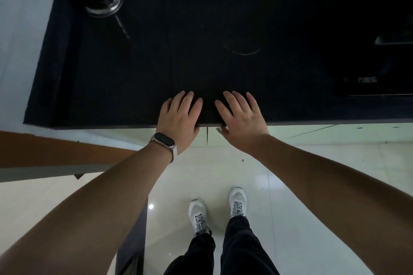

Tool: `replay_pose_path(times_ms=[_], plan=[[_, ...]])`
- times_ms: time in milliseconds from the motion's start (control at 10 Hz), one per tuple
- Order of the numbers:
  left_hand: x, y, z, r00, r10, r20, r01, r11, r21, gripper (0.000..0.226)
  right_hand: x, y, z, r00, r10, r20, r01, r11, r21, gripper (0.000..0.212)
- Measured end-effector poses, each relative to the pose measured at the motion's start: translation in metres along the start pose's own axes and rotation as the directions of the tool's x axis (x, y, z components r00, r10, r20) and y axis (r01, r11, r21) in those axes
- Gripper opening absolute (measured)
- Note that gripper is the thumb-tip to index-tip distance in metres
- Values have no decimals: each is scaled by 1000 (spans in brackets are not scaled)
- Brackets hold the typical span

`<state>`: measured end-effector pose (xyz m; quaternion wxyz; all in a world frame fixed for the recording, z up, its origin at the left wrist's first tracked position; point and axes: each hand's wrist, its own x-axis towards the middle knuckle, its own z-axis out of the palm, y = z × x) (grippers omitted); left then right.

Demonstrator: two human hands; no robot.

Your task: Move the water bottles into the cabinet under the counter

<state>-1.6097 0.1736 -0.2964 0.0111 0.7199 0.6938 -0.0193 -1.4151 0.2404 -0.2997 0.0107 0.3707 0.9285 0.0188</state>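
Left hand and right hand, fingers straight and grasping nothing, rest flat side by side on the black counter at its near edge.

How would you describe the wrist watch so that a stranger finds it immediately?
Start from the dark counter; two hands rest flat on its front edge. The watch sits on the wrist of the left hand. Its black oblong face and pale strap mark it; the right hand has a bare wrist.
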Motion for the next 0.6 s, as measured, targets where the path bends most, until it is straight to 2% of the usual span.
replay_pose_path(times_ms=[200, 400, 600], plan=[[-1, 3, -1, 1000, -13, 18, 13, 1000, 2, 70, 2, -2, -5, 1000, 16, 10, -16, 1000, 17, 65], [-13, -1, -30, 998, 8, 66, -3, 997, -78, 61, -2, -6, -32, 995, 38, 91, -41, 999, 34, 59], [-35, -13, -83, 999, 17, -52, -24, 992, -125, 49, -14, -6, -89, 993, 77, 91, -79, 997, 20, 53]])
